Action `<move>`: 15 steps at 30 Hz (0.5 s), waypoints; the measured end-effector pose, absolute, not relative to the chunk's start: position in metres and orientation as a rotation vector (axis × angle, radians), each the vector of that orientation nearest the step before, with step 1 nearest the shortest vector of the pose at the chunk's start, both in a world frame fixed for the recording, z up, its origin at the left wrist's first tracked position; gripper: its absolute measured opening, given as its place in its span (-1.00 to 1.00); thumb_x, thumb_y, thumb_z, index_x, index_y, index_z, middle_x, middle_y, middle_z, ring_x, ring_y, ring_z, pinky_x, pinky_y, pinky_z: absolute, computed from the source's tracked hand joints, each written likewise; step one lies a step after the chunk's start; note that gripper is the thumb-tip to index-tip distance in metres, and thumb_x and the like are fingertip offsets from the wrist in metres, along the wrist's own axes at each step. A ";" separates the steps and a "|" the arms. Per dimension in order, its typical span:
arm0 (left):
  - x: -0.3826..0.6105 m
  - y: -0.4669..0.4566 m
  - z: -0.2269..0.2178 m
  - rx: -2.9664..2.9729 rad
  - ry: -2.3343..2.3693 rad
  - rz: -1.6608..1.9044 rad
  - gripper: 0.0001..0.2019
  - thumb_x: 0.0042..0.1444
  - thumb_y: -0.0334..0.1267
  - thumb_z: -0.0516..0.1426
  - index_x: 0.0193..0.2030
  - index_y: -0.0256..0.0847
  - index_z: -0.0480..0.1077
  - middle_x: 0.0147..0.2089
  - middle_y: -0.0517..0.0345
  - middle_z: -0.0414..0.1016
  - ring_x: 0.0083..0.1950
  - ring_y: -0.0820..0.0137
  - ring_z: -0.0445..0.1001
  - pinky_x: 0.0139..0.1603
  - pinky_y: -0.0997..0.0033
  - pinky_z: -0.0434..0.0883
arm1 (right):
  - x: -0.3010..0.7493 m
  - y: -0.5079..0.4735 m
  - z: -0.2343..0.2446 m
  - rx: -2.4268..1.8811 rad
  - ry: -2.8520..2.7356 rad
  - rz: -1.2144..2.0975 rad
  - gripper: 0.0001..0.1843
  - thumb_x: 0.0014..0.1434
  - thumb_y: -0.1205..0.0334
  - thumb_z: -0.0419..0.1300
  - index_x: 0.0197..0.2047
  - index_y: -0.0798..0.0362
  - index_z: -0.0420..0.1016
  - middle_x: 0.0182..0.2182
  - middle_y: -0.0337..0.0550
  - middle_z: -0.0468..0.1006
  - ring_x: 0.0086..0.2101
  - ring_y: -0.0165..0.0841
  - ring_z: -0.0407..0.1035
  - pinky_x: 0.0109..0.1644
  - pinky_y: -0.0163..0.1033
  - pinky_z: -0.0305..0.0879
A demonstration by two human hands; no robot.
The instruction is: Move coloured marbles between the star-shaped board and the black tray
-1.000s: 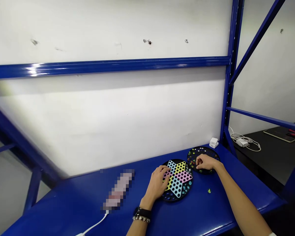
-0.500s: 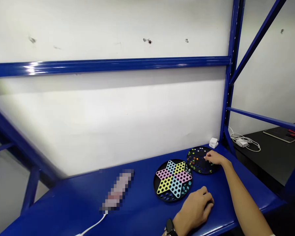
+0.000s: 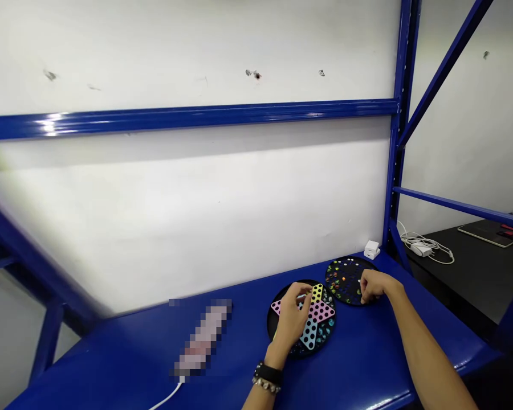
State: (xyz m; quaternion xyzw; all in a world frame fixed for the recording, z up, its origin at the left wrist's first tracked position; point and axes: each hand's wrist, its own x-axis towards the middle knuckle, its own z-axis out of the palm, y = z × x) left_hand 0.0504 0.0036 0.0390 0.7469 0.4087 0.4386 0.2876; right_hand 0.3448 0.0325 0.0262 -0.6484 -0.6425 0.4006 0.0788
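My left hand [image 3: 293, 316] is over the Chinese checkers board [image 3: 310, 333], a star of blue, yellow and pink points with holes, set in a round black tray. Its thumb and fingertips are drawn close together near the yellow point; anything between them is too small to make out. The hand covers the left part of the star. Glass marbles [image 3: 325, 327] lie around the star's edge. My right hand [image 3: 376, 285] is at the right side of a second round black tray [image 3: 353, 279], fingers bunched and pointing down. Whatever they hold is hidden. Marbles of several colours are scattered in that tray.
A blurred, pixelated object [image 3: 205, 341] with a white cable [image 3: 166, 396] lies on the blue tabletop [image 3: 123, 353]. White adapters [image 3: 371, 249] stand by the blue rack post [image 3: 395, 142]. To the right, a black table [image 3: 457, 273] holds a charger with coiled cable [image 3: 423, 249].
My left hand has moved from the tabletop in front of the board up and left to over the star. My right hand has shifted slightly toward me, its fingers now pointing down.
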 end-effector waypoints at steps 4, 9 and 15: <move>0.035 0.010 0.032 1.964 1.190 1.235 -0.83 0.23 -0.17 0.05 -0.16 -0.16 0.40 -0.15 0.10 0.52 -0.10 0.31 0.54 -0.10 0.24 0.55 | 0.335 0.030 0.033 -1.885 -1.957 1.150 -0.89 -0.25 0.37 0.34 -0.64 0.11 0.47 -0.62 -0.15 0.49 -0.62 -0.42 0.28 -0.50 -0.28 0.23; 0.046 0.000 0.034 2.078 1.119 1.313 -0.84 0.27 -0.19 0.02 -0.18 -0.15 0.40 -0.17 0.11 0.50 -0.13 0.36 0.52 -0.08 0.26 0.54 | 0.307 0.033 0.042 -1.523 -1.715 1.176 -0.93 -0.06 0.29 0.17 -0.42 0.08 0.45 -0.44 -0.15 0.51 -0.61 -0.45 0.27 -0.56 -0.32 0.13; 0.053 -0.005 0.032 2.238 1.086 1.526 -0.87 0.26 -0.28 0.04 -0.17 -0.14 0.42 -0.17 0.09 0.50 -0.10 0.31 0.50 -0.04 0.23 0.49 | 0.221 0.030 0.032 -1.160 -1.461 1.695 -0.84 0.04 0.17 -0.02 -0.36 0.03 0.31 -0.58 -0.32 0.27 -0.68 -0.53 0.04 -0.65 -0.43 -0.11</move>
